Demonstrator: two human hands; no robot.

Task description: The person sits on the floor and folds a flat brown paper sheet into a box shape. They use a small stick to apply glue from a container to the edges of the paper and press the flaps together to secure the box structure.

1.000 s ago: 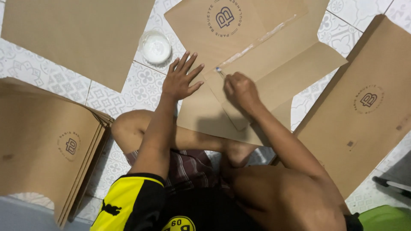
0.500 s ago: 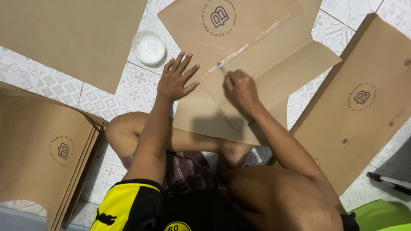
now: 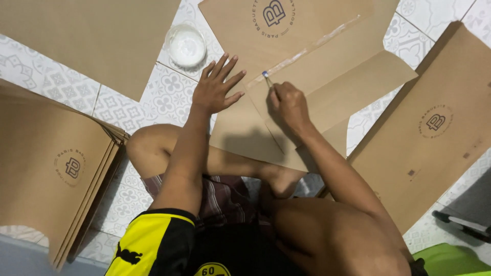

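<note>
My left hand (image 3: 214,88) is spread flat, pinning the brown paper sheet (image 3: 286,66) to the tiled floor (image 3: 153,102) so it can't slide. My right hand (image 3: 289,105) pinches a small brush (image 3: 267,77), tip at the glossy glue strip (image 3: 317,43); glue tub (image 3: 186,46) just beside the left fingers

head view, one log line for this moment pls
left hand: flat on brown paper sheet | right hand: holds small brush | glue dish: nearby

Between the 2 earlier pictures and now, I see my right hand (image 3: 289,105) has drawn its small brush (image 3: 268,79) slightly down and left along the glossy glue strip (image 3: 307,48), toward the frame's centre, nearer my left hand (image 3: 214,87).
</note>
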